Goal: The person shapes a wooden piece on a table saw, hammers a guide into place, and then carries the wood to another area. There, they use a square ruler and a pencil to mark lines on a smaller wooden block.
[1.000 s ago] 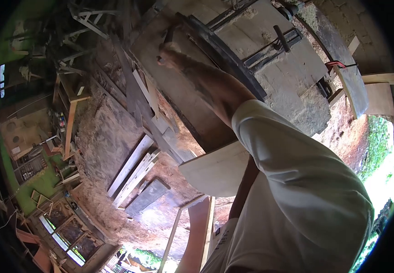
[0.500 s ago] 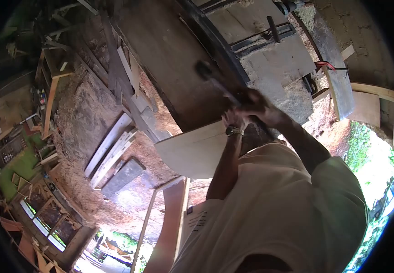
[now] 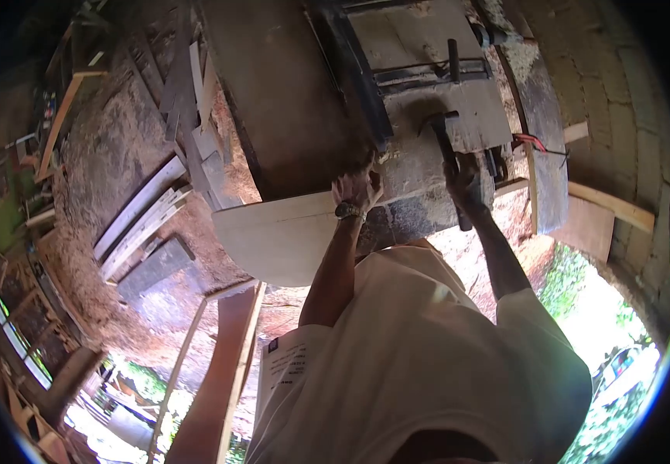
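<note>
My right hand (image 3: 463, 176) is wrapped around the handle of a claw hammer (image 3: 445, 139). The hammer's head points away from me, above the dusty machine-like table (image 3: 470, 112). My left hand (image 3: 357, 190), with a watch (image 3: 348, 209) at its wrist, is at the far corner of a pale board (image 3: 277, 240) with a rounded near edge. Its fingers are bent and drawn together beside the dark panel (image 3: 288, 116); anything between them is too small to make out.
Long boards (image 3: 140, 207) and a grey slab (image 3: 157, 269) lie on the sawdust-covered floor at left. A wooden frame (image 3: 246, 340) stands near my left side. A red-handled tool (image 3: 531, 141) rests on a plank (image 3: 545, 182) at right.
My hands were close together, with the hammer blurred over the dark panel. Now my right hand has moved apart to the right with the hammer. My left hand remains by the board's corner.
</note>
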{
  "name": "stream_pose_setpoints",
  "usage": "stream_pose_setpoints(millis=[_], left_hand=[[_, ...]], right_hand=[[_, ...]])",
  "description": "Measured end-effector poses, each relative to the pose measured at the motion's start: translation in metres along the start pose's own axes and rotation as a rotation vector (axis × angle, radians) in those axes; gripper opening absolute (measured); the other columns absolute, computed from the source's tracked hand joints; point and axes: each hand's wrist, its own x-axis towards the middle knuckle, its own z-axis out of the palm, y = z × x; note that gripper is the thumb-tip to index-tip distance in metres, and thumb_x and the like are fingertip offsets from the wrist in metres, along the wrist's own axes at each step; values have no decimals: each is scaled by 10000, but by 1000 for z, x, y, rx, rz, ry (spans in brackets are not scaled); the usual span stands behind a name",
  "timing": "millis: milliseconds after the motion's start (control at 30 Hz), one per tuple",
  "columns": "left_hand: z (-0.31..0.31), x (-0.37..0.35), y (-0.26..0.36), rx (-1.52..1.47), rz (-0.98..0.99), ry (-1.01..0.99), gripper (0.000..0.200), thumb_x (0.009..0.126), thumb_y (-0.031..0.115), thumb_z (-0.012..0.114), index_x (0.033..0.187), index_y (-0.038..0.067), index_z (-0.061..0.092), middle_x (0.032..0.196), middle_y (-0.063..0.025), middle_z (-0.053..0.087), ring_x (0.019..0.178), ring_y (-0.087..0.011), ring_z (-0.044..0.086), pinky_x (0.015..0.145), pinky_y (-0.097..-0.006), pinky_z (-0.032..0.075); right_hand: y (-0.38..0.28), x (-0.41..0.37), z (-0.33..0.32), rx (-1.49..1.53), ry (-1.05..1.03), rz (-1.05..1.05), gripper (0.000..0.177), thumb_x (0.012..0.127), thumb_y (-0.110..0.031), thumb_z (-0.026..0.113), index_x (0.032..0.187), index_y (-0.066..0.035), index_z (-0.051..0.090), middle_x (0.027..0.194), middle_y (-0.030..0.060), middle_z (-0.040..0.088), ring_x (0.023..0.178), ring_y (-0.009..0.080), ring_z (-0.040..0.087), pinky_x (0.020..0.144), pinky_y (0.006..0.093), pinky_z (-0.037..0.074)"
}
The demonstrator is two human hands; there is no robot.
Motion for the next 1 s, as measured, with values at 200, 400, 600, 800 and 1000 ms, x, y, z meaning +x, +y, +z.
stream_pose_setpoints(millis=[200, 400, 600, 800, 1000], left_hand=[[-2, 0, 2, 73, -115, -254, 584, 827, 357, 659, 1410, 359, 617, 1007, -54, 761, 937, -315, 733, 839, -505, 580], [0, 1, 2, 4, -148, -199, 523, 824, 338, 658, 1347, 338, 666, 989, -56, 757, 917, -296, 734, 835, -489, 583], [18, -7, -12, -34, -27, 5, 567, 764, 296, 679, 1331, 283, 680, 1068, -73, 751, 926, -273, 729, 804, -432, 592], [8, -2, -7, -182, -116, -51, 501, 799, 329, 693, 1294, 257, 698, 980, -67, 763, 922, -277, 741, 830, -469, 588], [15, -6, -9, -57, -128, -169, 584, 826, 354, 720, 1392, 263, 607, 1056, -57, 766, 963, -315, 739, 881, -512, 575]], right_hand=[[15, 211, -70, -481, -193, -627, 840, 793, 47, 631, 1582, -88, 377, 1561, 144, 424, 1377, 355, 459, 1082, 451, 467], [23, 291, -57, -837, -580, -909, 603, 861, -225, 737, 1403, -70, 525, 1418, 83, 532, 1265, 220, 532, 1051, 403, 441], [53, 297, -44, -758, -539, -940, 532, 922, -203, 704, 1395, -42, 521, 1484, 93, 471, 1322, 226, 534, 1079, 414, 477], [34, 279, -28, -718, -599, -433, 415, 1073, -407, 475, 1036, -79, 727, 928, 112, 732, 950, 306, 717, 896, 551, 541], [22, 264, -26, 72, -560, 544, 561, 1071, -480, 427, 946, 6, 678, 736, 234, 686, 703, 383, 710, 660, 491, 570]])
